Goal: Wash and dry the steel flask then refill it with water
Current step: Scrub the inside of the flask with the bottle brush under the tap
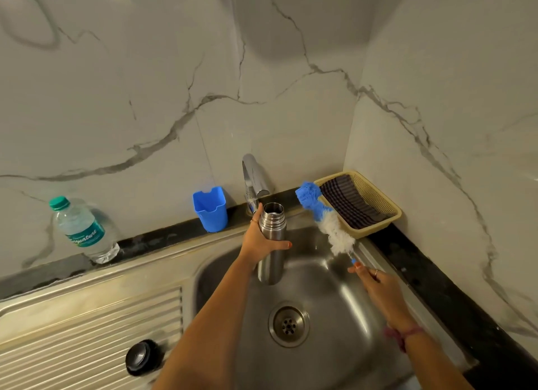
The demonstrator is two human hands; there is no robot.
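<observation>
Steel flask (271, 238) was upright, uncapped, over the sink (326, 290) under the tap (252, 180); left hand (260, 241) fingers wrapped round its upper body. Right hand (378, 287) fingers pinched the bottle brush (326, 220) handle, bristles raised beside the flask. Black cap (142, 357) sat on the drainboard (87, 325).

A steel sink unit (87, 302) carries a black cap (142, 357) at seven o'clock; the dark counter ledge (163, 235) behind bears a water bottle (83, 231), blue cup (210, 209) and basket (378, 212).
</observation>
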